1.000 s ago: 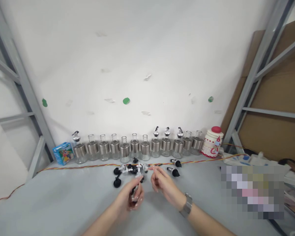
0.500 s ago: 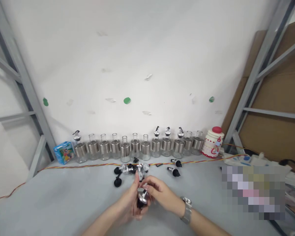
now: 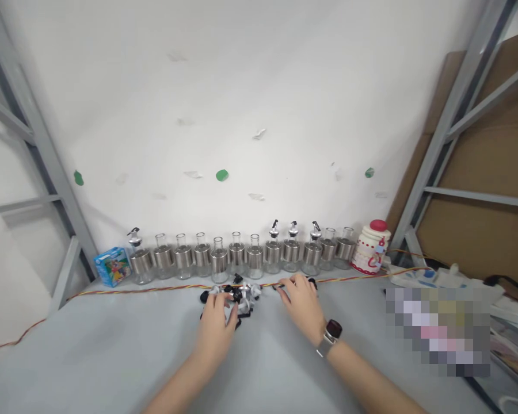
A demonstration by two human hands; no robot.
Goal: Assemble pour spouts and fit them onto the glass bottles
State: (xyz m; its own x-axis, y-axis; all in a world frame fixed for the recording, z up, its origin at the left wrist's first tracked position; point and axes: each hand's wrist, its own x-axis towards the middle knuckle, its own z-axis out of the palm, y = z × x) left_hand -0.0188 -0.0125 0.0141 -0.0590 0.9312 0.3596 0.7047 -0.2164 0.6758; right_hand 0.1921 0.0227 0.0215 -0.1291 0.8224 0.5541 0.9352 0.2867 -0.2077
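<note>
My left hand [image 3: 217, 324] reaches over the front of a pile of bottle pourers [image 3: 246, 294]. Its thumb and fingers are apart, and it touches or nearly touches the silver, black and clear plastic parts. My right hand [image 3: 303, 303], wearing a metal watch, lies to the right of the pile. Its thumb and index fingertips pinch a small black piece [image 3: 277, 287] on the table. Behind that hand, another pourer [image 3: 313, 283] shows only in part.
A row of glass bottles with steel sleeves [image 3: 219, 264] stands along the wall; several have pourers fitted. A twisted red-yellow wire [image 3: 155, 289] crosses the table. At the left stands a blue box [image 3: 113, 267], at the right a red-lidded jar [image 3: 371, 248] and a power strip [image 3: 431, 278].
My hands were together near the front, holding a pourer. They have parted and moved forward, the left to the pile, the right to the small black piece. The held pourer is no longer between them.
</note>
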